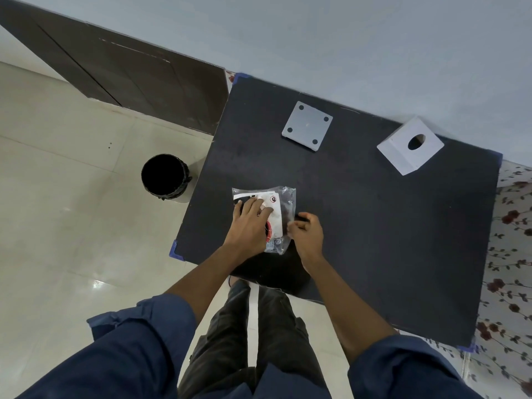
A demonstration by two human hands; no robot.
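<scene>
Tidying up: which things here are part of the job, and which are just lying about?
In use: plastic bag of hardware, pressed by left hand, pinched by right hand.
Lying about: grey four-hole plate, white block with a hole, black bin.

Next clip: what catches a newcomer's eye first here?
A clear plastic bag of hardware lies on the black table, the left hand pressing it flat, the right hand pinching its side. Beyond lie a four-hole square plate and a white block with a round hole.

a grey plate (307,126) and white block (410,145) on the table (374,226); black bin (165,176) beside.
</scene>
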